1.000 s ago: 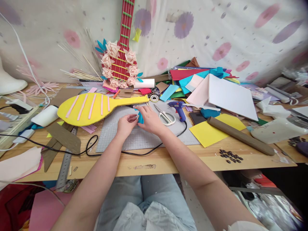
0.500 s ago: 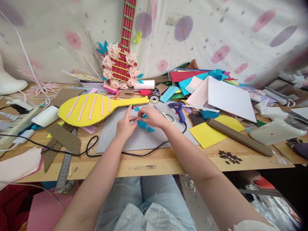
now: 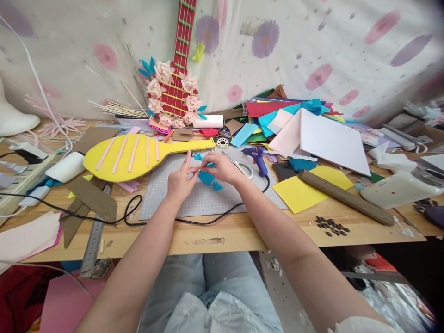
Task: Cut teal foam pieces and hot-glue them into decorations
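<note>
My left hand (image 3: 181,181) and my right hand (image 3: 219,168) meet over the grey cutting mat (image 3: 166,203). Thumbs and fingertips of both are pinched together around something too small to make out. My left index finger points up and away. Blue paper pieces (image 3: 207,178) lie on the mat just beneath and beside my right hand. White-handled scissors (image 3: 245,169) rest right of that hand, and a purple glue gun (image 3: 258,161) stands beyond them. Behind my hands lies a yellow lute-shaped cutout (image 3: 128,157) with pink strips across its body.
A red paper instrument (image 3: 174,95) with pink flowers leans at the back. Coloured sheets (image 3: 274,111) pile up at the back right. A brown roll (image 3: 347,198) lies across yellow paper (image 3: 294,194), near small dark beads (image 3: 331,226). A black cord (image 3: 208,223) crosses the mat's front.
My right hand's fingers have shifted slightly and drawn closer to my left fingertips. The objects on the table stay where they were.
</note>
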A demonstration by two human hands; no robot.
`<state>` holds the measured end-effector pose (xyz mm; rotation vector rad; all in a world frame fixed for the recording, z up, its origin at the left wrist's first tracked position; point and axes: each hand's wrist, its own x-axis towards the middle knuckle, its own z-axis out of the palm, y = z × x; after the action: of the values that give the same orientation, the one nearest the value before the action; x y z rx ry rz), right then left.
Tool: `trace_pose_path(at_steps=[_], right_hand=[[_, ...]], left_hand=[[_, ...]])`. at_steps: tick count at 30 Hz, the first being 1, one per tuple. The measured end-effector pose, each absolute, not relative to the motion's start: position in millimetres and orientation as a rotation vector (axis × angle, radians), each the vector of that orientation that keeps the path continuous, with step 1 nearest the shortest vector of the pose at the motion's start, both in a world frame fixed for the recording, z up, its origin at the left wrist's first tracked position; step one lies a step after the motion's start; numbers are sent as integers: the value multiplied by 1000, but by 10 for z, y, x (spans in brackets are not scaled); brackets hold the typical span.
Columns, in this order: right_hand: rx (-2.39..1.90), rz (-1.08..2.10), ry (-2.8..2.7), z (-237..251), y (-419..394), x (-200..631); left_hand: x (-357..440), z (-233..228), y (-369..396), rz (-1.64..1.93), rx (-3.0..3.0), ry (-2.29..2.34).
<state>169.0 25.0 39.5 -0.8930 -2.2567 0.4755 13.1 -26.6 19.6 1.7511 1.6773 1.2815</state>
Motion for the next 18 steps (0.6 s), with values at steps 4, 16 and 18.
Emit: trace_pose_path(at_steps=[4,16,18], right_hand=[[-893,596,-2193,381,229,1714],[-906,807,-1895,230,210,1684],[-882,835,-1852,214,230,1696]], left_hand=[[123,173,-245,1305,1740,1636],[158,237,-296,1343,1623,1544],[143,251,-299,1442,1584,1483]])
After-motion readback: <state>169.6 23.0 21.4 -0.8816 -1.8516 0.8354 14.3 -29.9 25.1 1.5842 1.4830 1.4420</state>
